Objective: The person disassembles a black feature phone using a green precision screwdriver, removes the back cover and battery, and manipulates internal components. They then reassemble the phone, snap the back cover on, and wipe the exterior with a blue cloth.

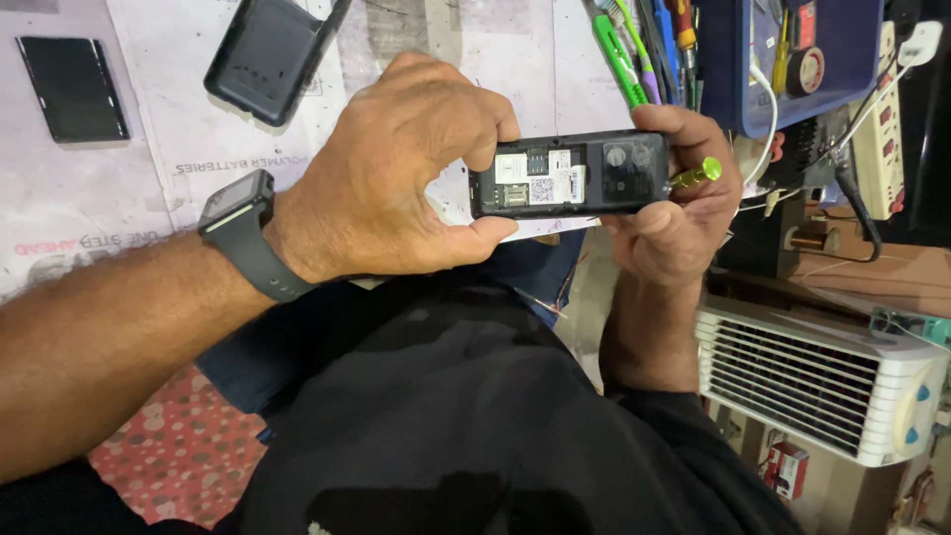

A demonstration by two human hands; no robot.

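- A small black phone (pixel 570 174) with its back cover off is held level above the person's lap, just off the near edge of the worktop (pixel 149 159); the open back faces up to the camera, showing white labels, card slots and the empty battery bay.
- The left hand (pixel 396 168) is closed around the phone's left end, thumb along the near edge and fingers curled over the far edge, a grip that appears meant to steady the body and keep the open side up.
- The right hand (pixel 674 213) is closed on the phone's right end, and the same hand also holds a screwdriver with a yellow-green handle (pixel 696 174); the handle sticks out to the right between the fingers, so the tool seems tucked aside while both hands bear on the phone.
- A dark wristwatch (pixel 241 238) sits on the left wrist.
- On the worktop, far left, lie a flat black slab, perhaps a battery or cover (pixel 73 89), and a black boxy device (pixel 267 54), well apart from the hands.
- Far right, a cluster of hand tools (pixel 639 50) stands beside a blue tray (pixel 792 59), with a white power strip (pixel 882 119) beyond.
- Near right, a white ribbed fan or cooler (pixel 822 381) sits low.
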